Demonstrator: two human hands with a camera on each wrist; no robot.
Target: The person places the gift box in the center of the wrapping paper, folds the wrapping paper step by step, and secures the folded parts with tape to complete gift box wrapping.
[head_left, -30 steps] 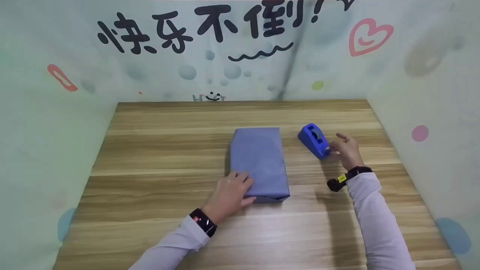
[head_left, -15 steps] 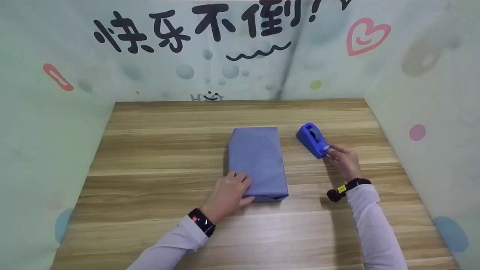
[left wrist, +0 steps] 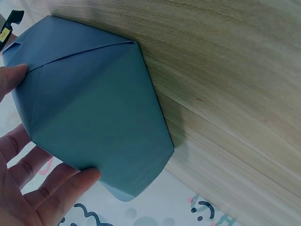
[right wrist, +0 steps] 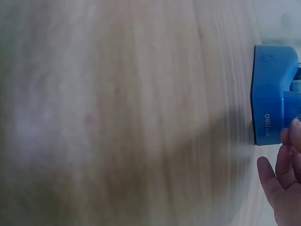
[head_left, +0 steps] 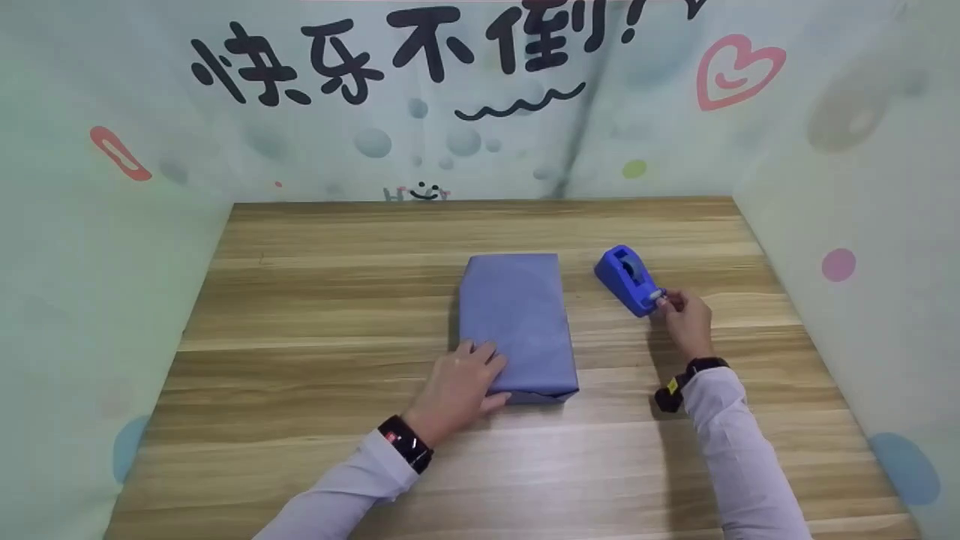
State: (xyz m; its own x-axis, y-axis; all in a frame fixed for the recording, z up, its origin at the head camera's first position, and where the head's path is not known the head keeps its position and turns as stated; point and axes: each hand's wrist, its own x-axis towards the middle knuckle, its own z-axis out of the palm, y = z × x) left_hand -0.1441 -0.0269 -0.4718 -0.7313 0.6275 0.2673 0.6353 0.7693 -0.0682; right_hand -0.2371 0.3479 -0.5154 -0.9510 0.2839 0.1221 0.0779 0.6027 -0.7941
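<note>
Left hand (head_left: 455,391) grips near-left corner of box (head_left: 517,315), which extends ahead-right of it. Right hand (head_left: 688,322) narrow, apparently pinching tape (head_left: 656,295), small in view; tape dispenser (head_left: 624,279) just ahead-left of it.

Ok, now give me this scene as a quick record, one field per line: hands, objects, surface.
Left hand: resting on the near left corner of the box
Right hand: at the near end of the dispenser, seemingly pinching tape
Box: wrapped in blue paper, lying flat
Dispenser: blue, right of the box, apart from it
Surface: wood-grain table
</note>
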